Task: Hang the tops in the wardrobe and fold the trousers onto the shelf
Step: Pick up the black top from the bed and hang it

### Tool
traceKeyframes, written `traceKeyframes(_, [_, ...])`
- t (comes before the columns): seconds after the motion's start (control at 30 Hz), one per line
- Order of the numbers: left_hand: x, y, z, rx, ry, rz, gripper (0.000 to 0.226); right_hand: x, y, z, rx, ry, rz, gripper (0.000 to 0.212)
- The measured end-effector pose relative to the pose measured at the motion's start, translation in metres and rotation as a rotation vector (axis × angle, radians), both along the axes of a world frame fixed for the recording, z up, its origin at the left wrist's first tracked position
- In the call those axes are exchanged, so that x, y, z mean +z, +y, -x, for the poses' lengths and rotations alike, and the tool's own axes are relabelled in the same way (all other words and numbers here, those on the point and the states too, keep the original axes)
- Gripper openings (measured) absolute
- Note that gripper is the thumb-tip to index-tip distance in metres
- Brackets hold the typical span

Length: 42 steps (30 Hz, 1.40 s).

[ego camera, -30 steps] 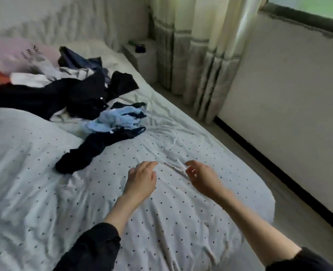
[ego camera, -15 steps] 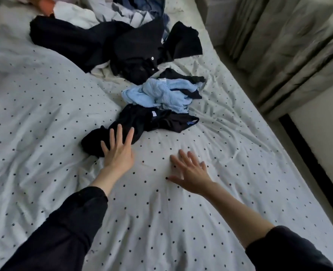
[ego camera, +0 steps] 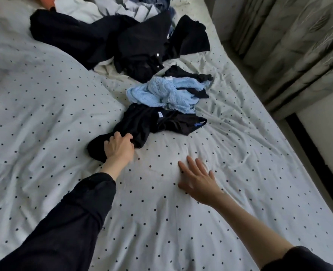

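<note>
The black garment [ego camera: 142, 124] lies crumpled on the bed [ego camera: 44, 114], just this side of the blue knit [ego camera: 161, 92] and touching it. It looks thin, limp and light; I judge it will sag and trail from wherever it is lifted, and may drag the blue knit along, since their edges overlap. Whether it is a top or trousers I cannot tell from the heap. A better hold, to my eye, is near the white label [ego camera: 159, 114], which probably marks a collar or waistband, so the piece would hang straight once raised.

The left hand [ego camera: 118, 147] sits on the end of the garment farthest from the blue knit, fingers curled into the cloth and bunching it, arm stretched well forward in a dark sleeve [ego camera: 73, 222]. The right hand [ego camera: 198, 182] lies on this side of the garment, apart from it, fingers spread and flat over the dotted sheet, holding nothing. The larger dark pile [ego camera: 122, 42] lies beyond the blue knit.
</note>
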<state>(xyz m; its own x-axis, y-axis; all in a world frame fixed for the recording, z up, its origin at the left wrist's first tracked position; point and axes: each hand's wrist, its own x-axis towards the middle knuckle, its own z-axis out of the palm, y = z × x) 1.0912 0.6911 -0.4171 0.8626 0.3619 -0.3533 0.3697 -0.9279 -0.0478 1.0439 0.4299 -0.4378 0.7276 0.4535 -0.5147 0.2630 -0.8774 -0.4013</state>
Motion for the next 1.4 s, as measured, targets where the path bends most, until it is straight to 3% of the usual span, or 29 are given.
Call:
traceKeyframes(0.1, [0.001, -0.013, 0.005, -0.05, -0.091, -0.057, 0.024, -0.004, -0.002, 0.003, 0.007, -0.021, -0.003, 0.065])
traceKeyframes(0.23, [0.006, -0.057, 0.058, -0.191, -0.348, 0.078, 0.015, -0.002, -0.008, 0.009, -0.004, 0.008, -0.023, 0.063])
traceKeyframes(0.37, [0.036, -0.087, 0.101, -0.273, -0.385, 0.176, 0.017, 0.017, -0.016, 0.027, -0.102, 0.136, -0.094, 0.058])
traceKeyframes(0.5, [0.083, -0.112, 0.108, -0.365, -0.407, 0.285, 0.03, 0.043, -0.034, 0.052, -0.254, 0.139, -0.124, 0.047])
traceKeyframes(0.57, [0.102, -0.129, 0.114, -0.396, -0.416, 0.331, 0.022, 0.054, -0.044, 0.065, -0.342, 0.154, -0.159, 0.045])
traceKeyframes(0.77, [0.133, -0.182, 0.168, -0.61, -0.4, 0.471, 0.014, 0.098, -0.089, 0.107, -0.708, 0.121, -0.451, 0.028])
traceKeyframes(0.9, [0.145, -0.199, 0.192, -0.712, -0.377, 0.533, 0.018, 0.134, -0.125, 0.159, -0.981, 0.219, -0.729, 0.021])
traceKeyframes(1.17, [0.172, -0.282, 0.253, -1.148, -0.464, 0.546, 0.021, 0.176, -0.191, 0.273, -1.248, 0.125, -0.912, 0.023])
traceKeyframes(1.3, [0.176, -0.314, 0.287, -1.347, -0.544, 0.548, 0.008, 0.193, -0.224, 0.324, -1.351, 0.268, -0.949, 0.042])
traceKeyframes(1.4, [0.174, -0.337, 0.322, -1.432, -0.57, 0.526, 0.02, 0.196, -0.237, 0.36, -1.382, 0.409, -1.028, 0.048])
